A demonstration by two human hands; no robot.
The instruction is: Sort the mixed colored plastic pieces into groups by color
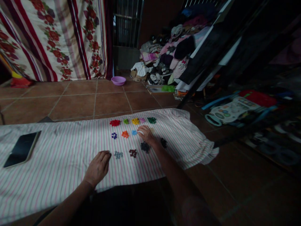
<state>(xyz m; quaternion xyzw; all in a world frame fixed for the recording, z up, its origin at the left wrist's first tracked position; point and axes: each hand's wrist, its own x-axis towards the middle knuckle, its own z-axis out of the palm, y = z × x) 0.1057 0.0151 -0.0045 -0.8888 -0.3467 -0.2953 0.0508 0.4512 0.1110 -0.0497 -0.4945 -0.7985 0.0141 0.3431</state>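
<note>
Small coloured pieces lie sorted by colour in little piles on a striped cloth (pixel 70 150). My right hand (pixel 147 135) reaches over the middle row with its fingers bent down and together, right beside the light blue pile (pixel 134 132); whitish bits show at its fingertips. Whatever it grips is too small to make out. My left hand (pixel 98 166) rests on the cloth, fingers curled together, just left of the grey pile (pixel 118 154). A dark spot shows at its fingertips, unclear in kind. Near the right forearm are the brown pile (pixel 133 153) and a black pile (pixel 145 147).
Along the far row sit red (pixel 115 122), lime (pixel 126 121), yellow (pixel 135 121), pink (pixel 142 120) and dark green (pixel 151 120) piles. Nearer are blue (pixel 114 135) and orange (pixel 125 134) ones. A tablet (pixel 23 149) lies left. Beyond, a purple basin (pixel 118 81) stands on the floor.
</note>
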